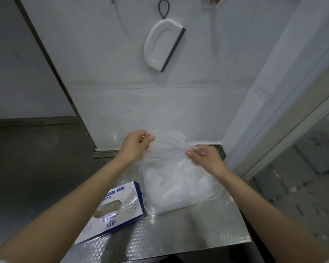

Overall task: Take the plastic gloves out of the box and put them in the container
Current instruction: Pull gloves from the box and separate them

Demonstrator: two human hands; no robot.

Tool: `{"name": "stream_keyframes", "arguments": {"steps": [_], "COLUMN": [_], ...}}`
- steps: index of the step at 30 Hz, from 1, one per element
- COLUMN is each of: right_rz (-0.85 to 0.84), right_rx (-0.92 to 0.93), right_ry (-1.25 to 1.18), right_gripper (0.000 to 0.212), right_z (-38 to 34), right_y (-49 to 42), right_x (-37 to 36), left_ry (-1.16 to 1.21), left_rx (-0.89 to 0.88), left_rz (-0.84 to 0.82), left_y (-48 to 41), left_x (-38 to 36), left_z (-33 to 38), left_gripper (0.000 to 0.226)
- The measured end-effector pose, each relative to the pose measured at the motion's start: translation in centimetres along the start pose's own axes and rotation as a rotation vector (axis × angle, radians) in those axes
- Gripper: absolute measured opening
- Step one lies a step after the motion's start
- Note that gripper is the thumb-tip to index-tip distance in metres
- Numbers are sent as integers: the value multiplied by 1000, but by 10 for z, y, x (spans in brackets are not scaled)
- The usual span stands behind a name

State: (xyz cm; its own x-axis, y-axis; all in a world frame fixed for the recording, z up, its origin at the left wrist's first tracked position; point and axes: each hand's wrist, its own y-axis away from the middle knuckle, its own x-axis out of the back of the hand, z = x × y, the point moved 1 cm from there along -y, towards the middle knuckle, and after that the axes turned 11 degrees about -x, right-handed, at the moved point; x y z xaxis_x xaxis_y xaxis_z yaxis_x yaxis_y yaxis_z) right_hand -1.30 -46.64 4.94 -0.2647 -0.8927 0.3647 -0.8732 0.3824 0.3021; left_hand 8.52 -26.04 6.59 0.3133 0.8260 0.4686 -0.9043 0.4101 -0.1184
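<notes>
Head cam: my left hand [135, 144] & right hand [206, 157] both pinch plastic gloves [167, 147] above clear container [186, 205]; glove box [120, 213] near left.

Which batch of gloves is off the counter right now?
The bunch stretched between left hand and right hand, above the container. The rest lie in the container or show through the box opening.
</notes>
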Motion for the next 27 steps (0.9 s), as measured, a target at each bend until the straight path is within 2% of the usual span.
{"name": "stream_keyframes", "arguments": {"steps": [2,5,7,10,12,14,18,20,23,25,27], "right_rz": [96,196,232,213,151,55,-145,-248,-347,-440,-515], "right_rx": [105,257,407,680,763,751,592,501,363,256,184], "right_ry": [25,-50,-53,171,328,465,795,930,1009,956,830], "right_gripper": [17,4,8,29,39,43,33,36,47,46,45], "right_z": [-10,-25,-29,-15,7,29,57,69,79,75,59], "right_y": [-6,-4,3,8,6,4,1,-3,-9,-12,-10], "right_x": [10,25,33,40,37,32,14,2,-9,-8,-5], "left_ry": [-41,22,44,-80,-202,-399,-721,-796,-949,-981,-937], "left_rx": [-121,-334,-476,-651,-676,-706,-735,-684,-528,-471,-427], "left_rz": [62,144,144,11,-161,-298,-480,-597,-780,-764,-619], "left_y": [-7,-6,6,29,44,53,57,56,56,55,53], "left_x": [3,10,15,20,19,13,-9,-19,-31,-38,-44], "left_z": [12,33,43,34,14,-10,-42,-46,-50,-43,-34], "left_gripper": [22,15,12,16,21,20,12,10,27,34,37]}}
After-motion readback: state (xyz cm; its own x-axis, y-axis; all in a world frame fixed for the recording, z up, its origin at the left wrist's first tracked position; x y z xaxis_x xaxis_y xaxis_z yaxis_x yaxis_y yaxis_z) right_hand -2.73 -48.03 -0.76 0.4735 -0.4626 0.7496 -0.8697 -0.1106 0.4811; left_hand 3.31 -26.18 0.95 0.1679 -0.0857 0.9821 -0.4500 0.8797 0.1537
